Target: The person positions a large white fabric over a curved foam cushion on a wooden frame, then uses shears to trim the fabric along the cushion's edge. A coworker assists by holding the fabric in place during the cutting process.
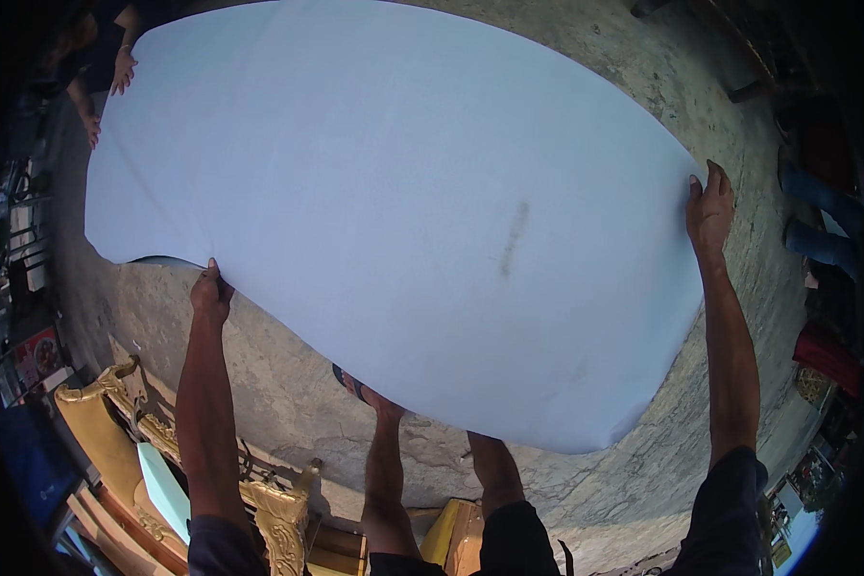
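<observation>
The big pale blue foam sheet (394,211) is hanging in the air over the rough concrete floor (288,384), and it is taking two people to keep it there. The person wearing the camera is gripping the near edge with arms spread wide. The left hand (210,293) is pinching the sheet's lower left edge, thumb on top and fingers tucked underneath. The right hand (709,209) is clamping the far right corner, fingers curling over the rim. Holding it that wide is keeping the floppy sheet from folding in on itself, I'd say; even so the near edge is sagging in a long curve between the two grips.

At the far end, a co-worker's hand (122,69) is resting on the upper left corner, so the sheet is being carried flat between them. That person is mostly lost in the dark rim of the picture.

The sheet is hiding most of the floor beneath it. A sandalled foot (352,382) is poking out from under the near edge; the other foot is covered. A dark smudge (514,238) is marking the top face. Down left, a gilded carved chair (115,403) is being cut off by the edge.
</observation>
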### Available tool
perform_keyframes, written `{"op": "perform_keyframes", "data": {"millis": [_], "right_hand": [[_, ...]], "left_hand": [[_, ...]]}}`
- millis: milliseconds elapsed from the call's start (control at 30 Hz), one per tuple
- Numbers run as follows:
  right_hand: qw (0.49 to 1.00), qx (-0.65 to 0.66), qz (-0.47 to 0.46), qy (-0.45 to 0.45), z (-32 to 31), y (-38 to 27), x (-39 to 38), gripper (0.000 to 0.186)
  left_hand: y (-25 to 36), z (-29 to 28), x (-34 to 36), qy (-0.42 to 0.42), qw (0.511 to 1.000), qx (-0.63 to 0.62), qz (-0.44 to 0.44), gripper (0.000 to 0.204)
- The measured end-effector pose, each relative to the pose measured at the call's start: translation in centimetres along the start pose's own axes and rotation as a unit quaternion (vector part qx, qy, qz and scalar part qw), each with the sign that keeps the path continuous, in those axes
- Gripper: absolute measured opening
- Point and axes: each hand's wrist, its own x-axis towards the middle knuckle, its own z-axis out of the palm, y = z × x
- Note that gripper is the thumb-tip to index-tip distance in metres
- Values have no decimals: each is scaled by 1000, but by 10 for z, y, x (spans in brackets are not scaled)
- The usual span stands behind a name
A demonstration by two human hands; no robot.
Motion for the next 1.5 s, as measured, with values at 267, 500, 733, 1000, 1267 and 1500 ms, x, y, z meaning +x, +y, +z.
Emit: {"op": "perform_keyframes", "data": {"millis": [267, 500, 733, 1000, 1267, 1500], "right_hand": [[880, 180, -378, -225, -42, -269, -152, 61], [938, -23, -265, -223, -45, -229, -144, 58], [890, 187, -360, -211, -90, -405, -189, 59], [815, 204, -503, -203, -72, -651, -190, 71], [813, 69, -540, -207, -55, -646, -189, 79], [801, 19, -517, -300, -103, -667, -184, 84]], "left_hand": [[12, 24, -32, -52, 998, -28, 14, 32], [29, 28, -54, -52, 999, -6, -11, 27], [30, 29, -58, -60, 998, -31, -18, 25], [39, 22, -57, -115, 990, -69, -41, 25], [28, 13, -50, -90, 943, -317, -40, 26], [22, -46, -101, -172, 941, -276, -96, 30]]}}
